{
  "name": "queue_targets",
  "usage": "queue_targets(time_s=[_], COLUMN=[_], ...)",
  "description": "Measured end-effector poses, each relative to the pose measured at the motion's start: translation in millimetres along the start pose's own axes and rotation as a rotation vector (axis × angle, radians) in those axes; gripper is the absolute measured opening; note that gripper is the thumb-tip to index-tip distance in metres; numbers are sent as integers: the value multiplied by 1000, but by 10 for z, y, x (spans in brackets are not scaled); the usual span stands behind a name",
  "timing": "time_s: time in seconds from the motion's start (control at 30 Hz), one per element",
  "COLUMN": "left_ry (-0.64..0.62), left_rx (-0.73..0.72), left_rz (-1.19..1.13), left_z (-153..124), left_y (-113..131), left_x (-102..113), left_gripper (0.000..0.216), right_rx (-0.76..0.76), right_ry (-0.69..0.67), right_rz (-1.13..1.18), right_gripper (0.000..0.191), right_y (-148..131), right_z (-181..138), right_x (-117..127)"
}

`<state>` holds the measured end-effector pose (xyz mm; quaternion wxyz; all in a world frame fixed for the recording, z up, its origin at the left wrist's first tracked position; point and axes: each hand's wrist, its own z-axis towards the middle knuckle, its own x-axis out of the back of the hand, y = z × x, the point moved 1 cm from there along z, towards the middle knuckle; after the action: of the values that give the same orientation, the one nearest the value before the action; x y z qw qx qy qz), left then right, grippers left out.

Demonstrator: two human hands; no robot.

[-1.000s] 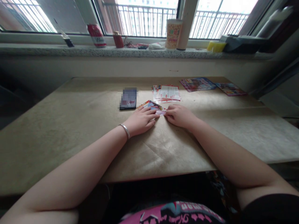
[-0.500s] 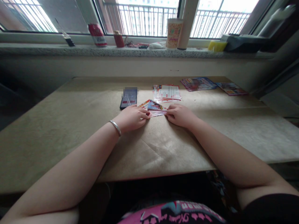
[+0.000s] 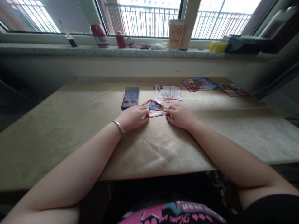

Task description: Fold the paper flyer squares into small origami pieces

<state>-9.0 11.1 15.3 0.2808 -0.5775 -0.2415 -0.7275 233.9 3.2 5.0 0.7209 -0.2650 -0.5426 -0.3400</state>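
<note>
Several colourful printed cards (image 3: 158,106) lie overlapping on the table between my two hands. My left hand (image 3: 133,117), with a silver bangle at the wrist, pinches the left end of the lowest, pale card (image 3: 156,114). At that card's right end, the fingers of my right hand (image 3: 179,115) are closed on its edge. A blue picture card rests across the top, with an orange-edged one partly under it. Just beyond the left hand is a dark smartphone (image 3: 130,98). A loose stack of white cards with red borders (image 3: 169,92) sits behind the held card.
Two fanned piles of picture cards, one larger (image 3: 199,84) and one smaller (image 3: 233,89), lie at the table's back right. On the granite sill (image 3: 144,53) stand a red can (image 3: 100,35), a patterned cup (image 3: 175,34) and a yellow object (image 3: 218,47). The table (image 3: 70,124) has a brown covering.
The left fingers have shifted slightly on the pale card's end. Both hands stay at the card, and the whole view has drifted a little.
</note>
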Motion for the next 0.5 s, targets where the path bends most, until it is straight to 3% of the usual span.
queue_targets(time_s=[0.13, 0.37, 0.5], left_ry=[85, 66, 121], left_rx=[3, -8, 17], left_rz=[63, 173, 151], left_z=[59, 98, 121], left_y=[76, 155, 183], left_x=[-101, -100, -132], left_gripper=[23, 27, 26], right_rx=[-27, -10, -2], right_ry=[12, 25, 35], right_rz=[-28, -44, -93], right_gripper=[24, 27, 28], right_y=[-48, -98, -138], right_z=[18, 47, 52], right_x=[-9, -31, -28])
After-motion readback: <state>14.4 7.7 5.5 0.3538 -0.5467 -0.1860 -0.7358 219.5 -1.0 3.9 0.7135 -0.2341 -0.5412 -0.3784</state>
